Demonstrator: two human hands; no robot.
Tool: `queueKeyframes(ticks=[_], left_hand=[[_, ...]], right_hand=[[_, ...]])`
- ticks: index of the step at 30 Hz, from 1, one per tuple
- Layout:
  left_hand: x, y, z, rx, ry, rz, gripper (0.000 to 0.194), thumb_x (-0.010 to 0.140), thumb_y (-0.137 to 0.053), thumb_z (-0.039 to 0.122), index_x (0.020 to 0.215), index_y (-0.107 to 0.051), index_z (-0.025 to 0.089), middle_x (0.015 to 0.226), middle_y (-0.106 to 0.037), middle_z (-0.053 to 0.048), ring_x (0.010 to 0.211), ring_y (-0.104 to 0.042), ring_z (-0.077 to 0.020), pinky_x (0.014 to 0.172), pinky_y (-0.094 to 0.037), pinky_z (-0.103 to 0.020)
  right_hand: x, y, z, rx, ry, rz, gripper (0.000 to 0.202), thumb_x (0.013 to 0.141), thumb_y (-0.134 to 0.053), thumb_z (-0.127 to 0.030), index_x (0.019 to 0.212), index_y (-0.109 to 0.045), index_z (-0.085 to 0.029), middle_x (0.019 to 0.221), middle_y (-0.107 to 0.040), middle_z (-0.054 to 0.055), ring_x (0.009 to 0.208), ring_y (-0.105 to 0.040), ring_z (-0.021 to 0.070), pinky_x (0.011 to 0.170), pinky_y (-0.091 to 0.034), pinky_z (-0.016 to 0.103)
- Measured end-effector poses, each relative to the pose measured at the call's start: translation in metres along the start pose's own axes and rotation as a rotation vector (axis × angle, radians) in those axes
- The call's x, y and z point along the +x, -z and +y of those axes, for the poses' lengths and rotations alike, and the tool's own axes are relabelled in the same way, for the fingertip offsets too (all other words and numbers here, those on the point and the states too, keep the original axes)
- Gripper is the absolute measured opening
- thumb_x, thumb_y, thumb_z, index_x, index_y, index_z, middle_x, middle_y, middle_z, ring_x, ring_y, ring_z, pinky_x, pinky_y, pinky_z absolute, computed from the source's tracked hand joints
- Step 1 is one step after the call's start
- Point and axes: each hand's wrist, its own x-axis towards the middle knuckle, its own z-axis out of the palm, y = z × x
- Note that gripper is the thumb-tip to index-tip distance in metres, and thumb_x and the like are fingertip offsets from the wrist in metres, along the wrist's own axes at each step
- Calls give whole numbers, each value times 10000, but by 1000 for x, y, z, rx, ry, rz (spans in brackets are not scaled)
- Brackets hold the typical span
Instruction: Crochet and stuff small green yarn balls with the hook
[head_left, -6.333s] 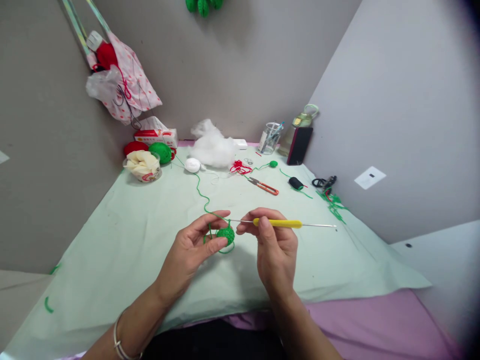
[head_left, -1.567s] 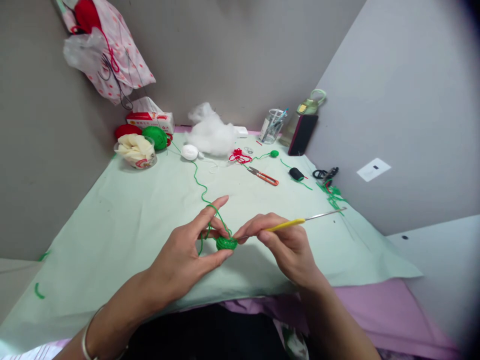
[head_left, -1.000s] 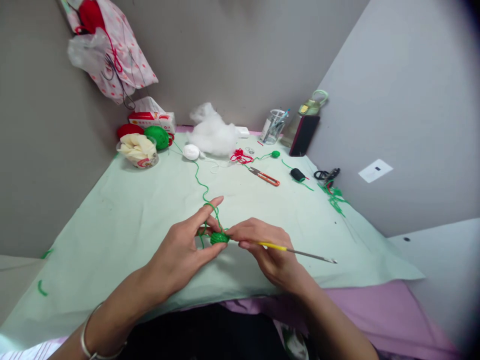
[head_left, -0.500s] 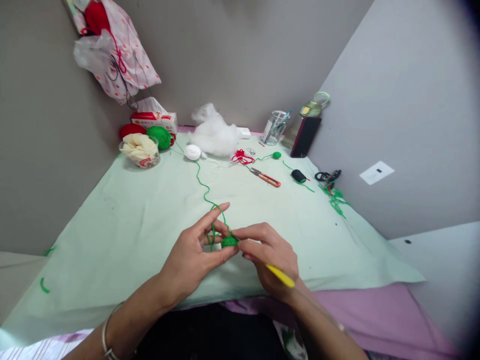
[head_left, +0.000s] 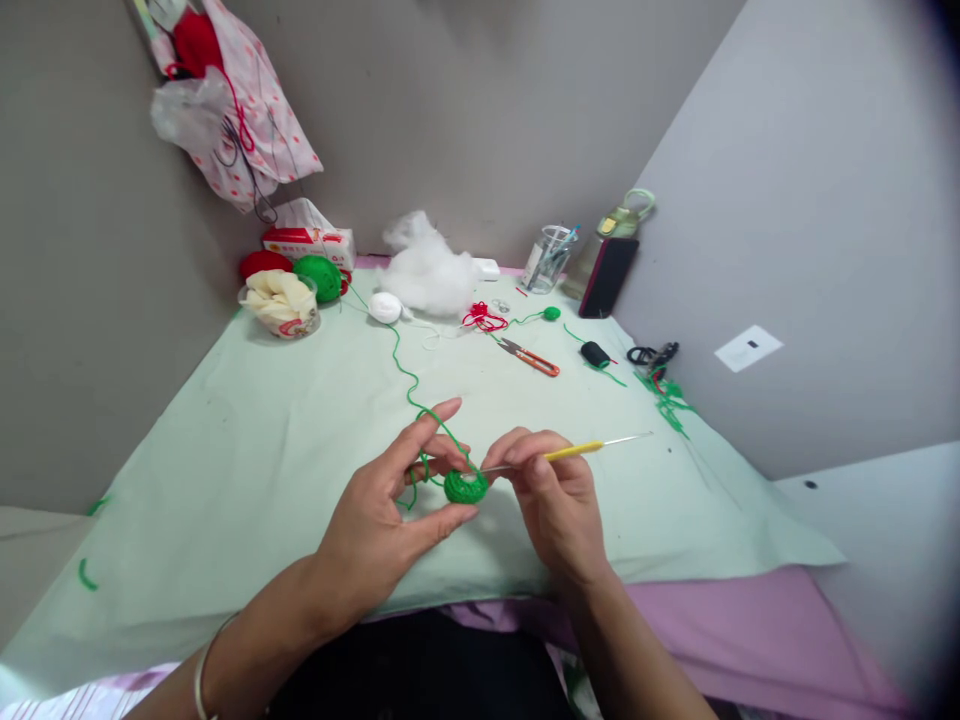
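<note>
A small round green crocheted piece (head_left: 465, 487) is pinched between the thumb and fingers of my left hand (head_left: 382, 510), its hollow top showing. Green yarn (head_left: 406, 380) loops around the left fingers and runs back over the cloth to the green ball (head_left: 318, 278). My right hand (head_left: 559, 490) grips a crochet hook with a yellow handle (head_left: 574, 452); one metal end reaches the edge of the green piece, the other points out to the right.
On the pale green cloth (head_left: 300, 430) lie orange snips (head_left: 529, 357), red yarn (head_left: 486, 318), white stuffing (head_left: 429, 268), a white ball (head_left: 385, 307) and a black spool (head_left: 595, 354). A phone (head_left: 610, 278) leans against a bottle at the back right.
My right hand has turned, so the yellow handle now lies nearly level above the fingers rather than pointing down toward the wrist. The green piece is tilted, with its opening visible.
</note>
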Motion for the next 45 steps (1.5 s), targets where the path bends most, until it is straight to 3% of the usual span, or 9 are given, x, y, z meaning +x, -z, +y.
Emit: queueKeyframes(ticks=[3,7,14,17,23,31,39,45], left_hand=[[-2,1,-1,-58,34,-23,753,804,-814,194,1485,-505,284,997,-684,3,1139,-664,-200,1078,-532,-352],[-2,2,-3,-190,126,-51,777,821,-818,236,1511,-460,255,1009,-688,-13,1026,-702,-187,983,-566,-326],[-1,0,-6,-299,164,-20,1011,788,-839,194,1605,-253,297,972,-657,12,972,-674,-165,834,-544,-269],[-1,-1,-3,-241,163,11,1054,746,-864,171,1600,-259,301,936,-641,24,944,-634,-158,793,-516,-256],[-1,1,0,-114,144,17,1038,744,-869,230,1595,-277,293,923,-639,31,689,-471,-113,692,-451,-274],[0,4,2,-75,188,-25,1052,741,-859,248,1605,-261,298,909,-630,41,660,-408,-110,684,-411,-282],[0,5,3,0,177,-65,925,748,-853,264,1552,-397,312,915,-617,30,697,-433,-122,682,-399,-289],[0,8,1,94,162,-82,900,771,-826,283,1559,-395,347,926,-603,34,726,-472,-130,699,-404,-298]], right_hand=[[-1,2,-2,-75,64,-34,189,996,-628,-371,958,-757,-239,878,-718,51,801,-673,179,743,-579,329],[-3,3,-8,-113,95,-91,150,995,-637,-297,1019,-780,-263,917,-718,51,814,-672,171,729,-575,314],[-3,2,-16,-308,116,-107,163,984,-652,-243,1032,-805,-274,999,-776,71,935,-700,213,794,-586,357],[-3,2,-12,-233,109,-79,164,993,-642,-273,1033,-802,-270,950,-774,61,841,-697,190,742,-582,337],[-4,2,-5,10,-27,-28,188,993,-636,-380,996,-750,-231,945,-789,60,745,-718,173,712,-611,343],[-2,11,-9,30,-120,-84,240,989,-628,-448,962,-702,-221,928,-813,60,740,-758,181,733,-644,355],[-1,13,-9,103,-90,-157,178,1007,-623,-366,985,-738,-233,967,-819,49,767,-761,164,749,-624,327],[1,13,-20,-62,3,-210,177,1010,-620,-332,1020,-784,-267,980,-813,43,799,-743,169,767,-611,338]])
